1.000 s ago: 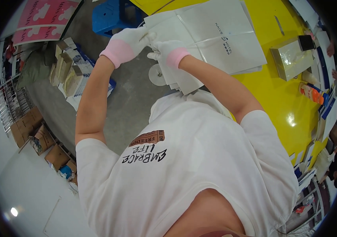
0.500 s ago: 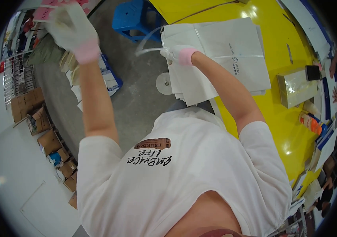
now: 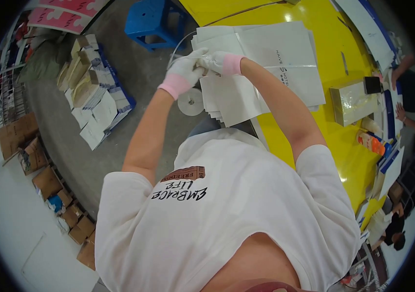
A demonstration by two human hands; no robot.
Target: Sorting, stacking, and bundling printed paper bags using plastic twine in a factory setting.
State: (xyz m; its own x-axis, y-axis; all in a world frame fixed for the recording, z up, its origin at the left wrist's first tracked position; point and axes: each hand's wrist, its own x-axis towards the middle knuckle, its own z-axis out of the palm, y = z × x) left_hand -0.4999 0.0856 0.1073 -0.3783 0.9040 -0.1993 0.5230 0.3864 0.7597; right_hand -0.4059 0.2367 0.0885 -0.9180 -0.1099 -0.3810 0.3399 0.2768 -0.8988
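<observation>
Both my hands wear white gloves with pink cuffs and meet at the left edge of a stack of flat white paper sheets [image 3: 292,44]. My left hand [image 3: 186,70] and my right hand [image 3: 215,63] are closed at the fingertips on a clear plastic strap [image 3: 177,46]. It loops out past the stack's left side, and bands of it cross the top sheet. My fingers hide the point where the strap ends meet. Below my left hand, a round white disc [image 3: 189,103] sits beside the stack.
The stack lies on a yellow tabletop [image 3: 300,141]. To its right are a pale box [image 3: 351,103], a dark phone-like object [image 3: 372,85] and an orange bottle [image 3: 370,142]. A blue stool [image 3: 151,22] and piled cut card pieces [image 3: 93,92] stand left. Another person's hands show far right.
My left hand has swung from the upper left down and right to join my right hand at the strap. My right hand has stayed at the stack's edge.
</observation>
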